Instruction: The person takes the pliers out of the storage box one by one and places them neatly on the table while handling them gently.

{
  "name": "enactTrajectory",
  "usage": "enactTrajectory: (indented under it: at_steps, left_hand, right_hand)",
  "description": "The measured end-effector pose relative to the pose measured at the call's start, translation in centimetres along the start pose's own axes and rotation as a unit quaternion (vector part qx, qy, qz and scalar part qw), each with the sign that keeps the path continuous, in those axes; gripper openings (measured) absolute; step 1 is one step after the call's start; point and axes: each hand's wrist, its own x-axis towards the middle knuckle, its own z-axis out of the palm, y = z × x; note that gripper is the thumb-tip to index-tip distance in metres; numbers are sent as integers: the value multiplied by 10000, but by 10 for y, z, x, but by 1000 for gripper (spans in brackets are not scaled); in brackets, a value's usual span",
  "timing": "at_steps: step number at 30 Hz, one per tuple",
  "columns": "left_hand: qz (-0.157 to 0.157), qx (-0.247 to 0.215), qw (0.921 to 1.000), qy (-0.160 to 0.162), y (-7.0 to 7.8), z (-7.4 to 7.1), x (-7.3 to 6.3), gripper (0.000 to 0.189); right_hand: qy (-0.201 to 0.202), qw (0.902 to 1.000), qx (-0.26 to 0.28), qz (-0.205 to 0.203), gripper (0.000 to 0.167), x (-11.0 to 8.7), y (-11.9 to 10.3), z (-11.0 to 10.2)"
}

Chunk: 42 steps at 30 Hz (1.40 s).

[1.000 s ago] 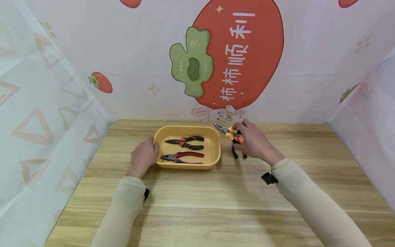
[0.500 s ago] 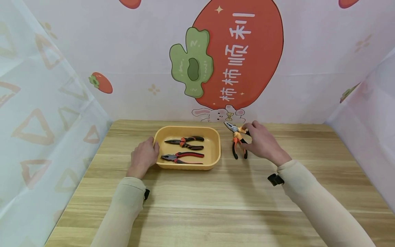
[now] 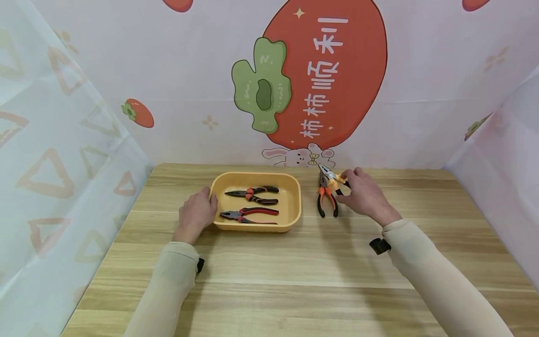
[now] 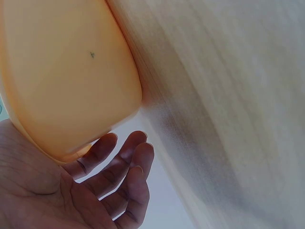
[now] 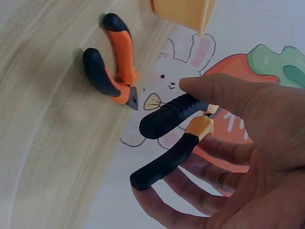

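My left hand (image 3: 197,214) grips the left end of the yellow plastic tray (image 3: 297,201); its curled fingers show beside the tray's outer wall in the left wrist view. Raised off the table, a pair of combination pliers (image 3: 328,174) with yellow-and-black handles is held in my right hand (image 3: 367,195). Thumb and fingers are on its spread handles (image 5: 167,160). Beneath and left of this hand, orange-and-black pliers (image 3: 327,201) lie on the table, jaws partly covered by the held pair. Inside the tray are long-nose pliers (image 3: 251,194) and red-and-black combination pliers (image 3: 248,214).
The wood-grain table (image 3: 294,276) ends at a white printed backdrop (image 3: 189,79) with a large red persimmon and a rabbit. White printed sheets also stand at the left and right sides.
My right hand has carried the yellow-and-black combination pliers to the right, away from the tray, uncovering more of the orange-and-black pliers on the table. The left hand and tray stay put.
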Motion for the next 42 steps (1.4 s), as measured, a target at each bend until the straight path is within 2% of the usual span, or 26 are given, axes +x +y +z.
enactTrajectory:
  at_steps: [14,26,37,42]
  left_hand:
    - [21,-53,10000,50,0,1,0,30]
    - [-3,-44,10000,26,0,1,0,30]
    - [-30,-55,10000,26,0,1,0,29]
    - [-31,-42,10000,9,0,2,0,30]
  right_hand:
    - [-230,9974,113,680,58,4,16,10]
    - [-449,9929,122,1096,56,9,28,21]
    - [-595,9876,136,1444,40,13,35,29]
    - [-660,9862,113,1514,38,14,37,32]
